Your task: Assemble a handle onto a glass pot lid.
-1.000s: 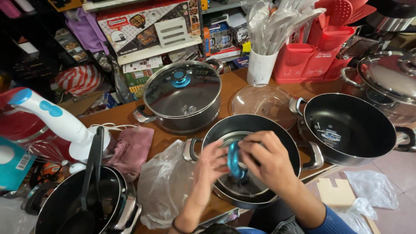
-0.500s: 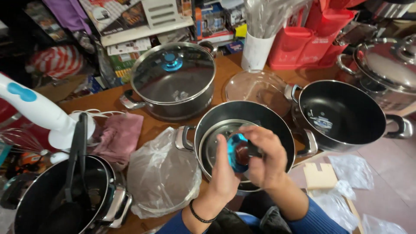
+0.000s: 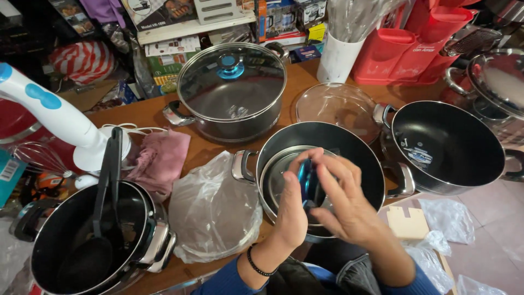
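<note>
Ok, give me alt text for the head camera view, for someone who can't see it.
Two hands, left hand and right hand, grip a blue knob on a glass lid held over an open black pot on a crowded wooden table. Around it sit a lidded pot, another open pot, a loose glass lid, a plastic bag and a white hand blender.

Person is wearing blue long sleeves; a black beaded bracelet is circling the left hand's (image 3: pixel 289 216) wrist, right hand (image 3: pixel 349 205) bare.
</note>
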